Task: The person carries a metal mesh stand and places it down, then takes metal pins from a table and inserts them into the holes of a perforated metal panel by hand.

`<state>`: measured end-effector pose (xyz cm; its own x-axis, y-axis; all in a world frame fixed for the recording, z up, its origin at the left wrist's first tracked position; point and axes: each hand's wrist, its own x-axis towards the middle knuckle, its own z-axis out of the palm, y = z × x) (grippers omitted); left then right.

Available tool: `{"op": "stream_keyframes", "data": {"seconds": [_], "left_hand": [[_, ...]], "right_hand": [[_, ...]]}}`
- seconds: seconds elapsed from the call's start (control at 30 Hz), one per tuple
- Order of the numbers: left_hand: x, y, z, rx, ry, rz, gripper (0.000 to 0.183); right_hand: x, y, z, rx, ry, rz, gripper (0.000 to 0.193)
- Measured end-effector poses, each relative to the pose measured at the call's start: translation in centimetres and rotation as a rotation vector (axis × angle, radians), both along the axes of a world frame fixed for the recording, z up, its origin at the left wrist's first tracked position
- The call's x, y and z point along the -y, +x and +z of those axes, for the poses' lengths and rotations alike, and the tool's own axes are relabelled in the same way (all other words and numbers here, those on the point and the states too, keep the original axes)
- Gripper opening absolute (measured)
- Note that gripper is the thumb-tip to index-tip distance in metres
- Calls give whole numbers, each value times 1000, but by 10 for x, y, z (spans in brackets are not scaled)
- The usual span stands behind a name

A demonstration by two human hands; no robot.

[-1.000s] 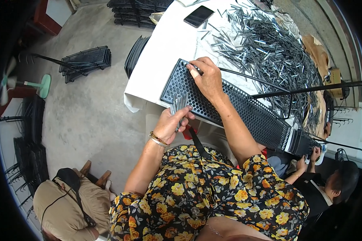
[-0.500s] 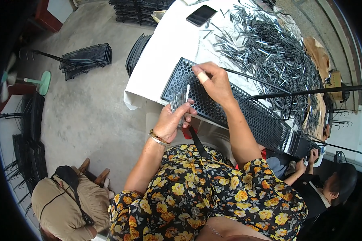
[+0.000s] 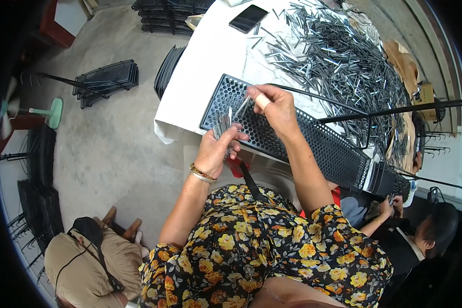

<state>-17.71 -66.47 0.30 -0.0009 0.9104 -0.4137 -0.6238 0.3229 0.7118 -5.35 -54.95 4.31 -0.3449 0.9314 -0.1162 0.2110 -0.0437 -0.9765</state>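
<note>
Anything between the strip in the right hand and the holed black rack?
Nothing visible between the thin strip in the right hand and the black rack. The bundle of strips in the left hand overlaps the rack's left end.

One head-worn fisheye camera looks down from close above the hands (image 3: 280, 114).

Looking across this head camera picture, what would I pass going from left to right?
Green stand → black racks on the floor → left hand holding a bundle of strips → right hand pinching a strip → cardboard box.
</note>
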Motion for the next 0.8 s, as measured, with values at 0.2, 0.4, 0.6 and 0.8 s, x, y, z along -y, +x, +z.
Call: {"op": "stream_keyframes", "data": {"seconds": [0.2,0.4,0.6,0.8], "left_hand": [[1,4,3,-12,-36,-25,24],[4,5,-1,16,-27,-25,22],[6,2,-2,48,-34,-68,24],[7,2,-5,18,-35,-78,25]], "right_hand": [[-17,-7,-15,83,454,-169,16],[-17,-13,-19,168,756,-149,15],[-15,-12,-26,203,729,-117,15],[-19,-13,-33,156,664,-124,17]]}}
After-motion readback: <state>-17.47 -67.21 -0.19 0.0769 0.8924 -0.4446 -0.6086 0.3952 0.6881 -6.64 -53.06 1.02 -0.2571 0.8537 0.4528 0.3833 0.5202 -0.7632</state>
